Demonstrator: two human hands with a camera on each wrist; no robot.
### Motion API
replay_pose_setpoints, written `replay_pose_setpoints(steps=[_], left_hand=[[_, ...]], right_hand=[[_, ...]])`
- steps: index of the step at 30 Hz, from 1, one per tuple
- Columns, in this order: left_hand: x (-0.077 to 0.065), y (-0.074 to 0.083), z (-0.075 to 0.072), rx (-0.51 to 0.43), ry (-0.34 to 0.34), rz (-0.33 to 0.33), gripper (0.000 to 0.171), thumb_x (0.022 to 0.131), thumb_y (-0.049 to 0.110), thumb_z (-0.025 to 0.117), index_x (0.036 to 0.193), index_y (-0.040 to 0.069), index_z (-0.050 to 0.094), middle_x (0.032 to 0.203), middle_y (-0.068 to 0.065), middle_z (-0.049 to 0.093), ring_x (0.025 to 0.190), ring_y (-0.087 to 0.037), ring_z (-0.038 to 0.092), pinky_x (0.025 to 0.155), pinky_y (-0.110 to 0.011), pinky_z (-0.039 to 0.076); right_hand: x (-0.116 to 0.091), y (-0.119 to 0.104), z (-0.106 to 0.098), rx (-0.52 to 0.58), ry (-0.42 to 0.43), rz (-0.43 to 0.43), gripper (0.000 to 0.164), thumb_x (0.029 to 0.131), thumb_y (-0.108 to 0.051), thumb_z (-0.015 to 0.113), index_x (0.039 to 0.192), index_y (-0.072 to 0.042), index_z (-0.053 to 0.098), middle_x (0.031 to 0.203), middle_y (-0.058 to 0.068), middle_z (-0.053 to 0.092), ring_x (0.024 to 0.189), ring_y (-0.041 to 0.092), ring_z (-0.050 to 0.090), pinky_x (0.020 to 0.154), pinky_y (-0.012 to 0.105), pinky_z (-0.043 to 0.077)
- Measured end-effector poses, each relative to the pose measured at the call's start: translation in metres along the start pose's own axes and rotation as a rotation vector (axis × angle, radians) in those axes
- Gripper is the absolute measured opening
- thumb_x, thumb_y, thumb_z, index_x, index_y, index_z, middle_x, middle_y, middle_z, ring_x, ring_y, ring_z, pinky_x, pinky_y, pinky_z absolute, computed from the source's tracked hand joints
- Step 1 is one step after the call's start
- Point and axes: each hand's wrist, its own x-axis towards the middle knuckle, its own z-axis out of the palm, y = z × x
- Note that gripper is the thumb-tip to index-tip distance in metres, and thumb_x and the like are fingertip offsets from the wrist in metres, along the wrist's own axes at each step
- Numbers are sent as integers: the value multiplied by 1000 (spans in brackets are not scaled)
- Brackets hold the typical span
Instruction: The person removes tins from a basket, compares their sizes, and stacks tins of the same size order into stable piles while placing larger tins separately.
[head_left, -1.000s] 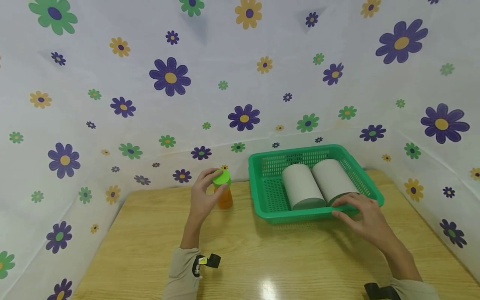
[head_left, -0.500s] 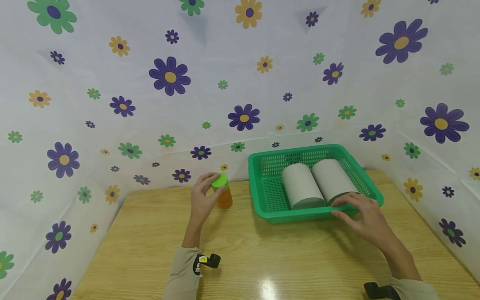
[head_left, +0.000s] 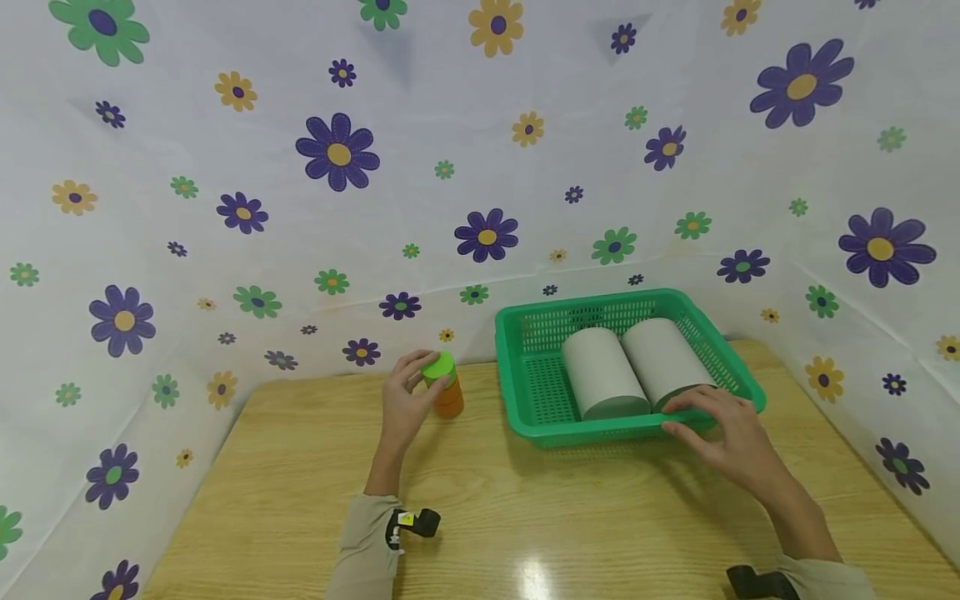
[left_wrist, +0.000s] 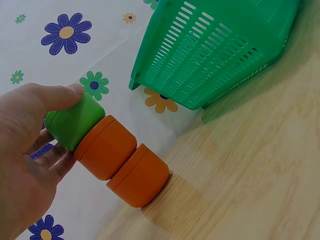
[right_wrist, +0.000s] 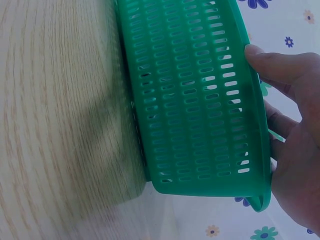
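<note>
My left hand pinches a small bright green round container between thumb and fingers. Directly beneath it, touching, is an orange round container; a second orange container forms the base on the table. Each has a seam near its top, like a lid. In the head view the stack stands upright, left of a green plastic basket. At the basket's front right, my right hand holds the rim, thumb outside and fingers over the edge. In the right wrist view those fingers are partly hidden behind the rim.
Two white cylinders lie side by side in the basket's middle and right part. The wooden table meets a flower-patterned white sheet at the back and sides. Both wrists wear black camera mounts.
My left hand has lowered the green container slightly, bringing it down onto the orange ones. My right hand and the basket keep their places.
</note>
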Motion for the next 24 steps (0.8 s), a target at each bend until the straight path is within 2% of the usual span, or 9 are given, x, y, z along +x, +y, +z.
replay_pose_setpoints(steps=[13,24], left_hand=[[0,-2,0,14,0,-16,38,87,-10,75,123,-17,64,132,-35,54,124,-50,53,105,-62,45],[0,-3,-1,18,-12,-24,40,86,-11,75,124,-17,63,135,-35,52,127,-49,51,107,-63,43]], right_hand=[[0,1,0,11,-1,2,28,78,-4,87,99,-17,74,99,-7,68,101,8,56,89,60,32],[0,-1,0,-5,6,4,28,77,-3,87,98,-16,73,97,-6,69,101,8,56,87,55,31]])
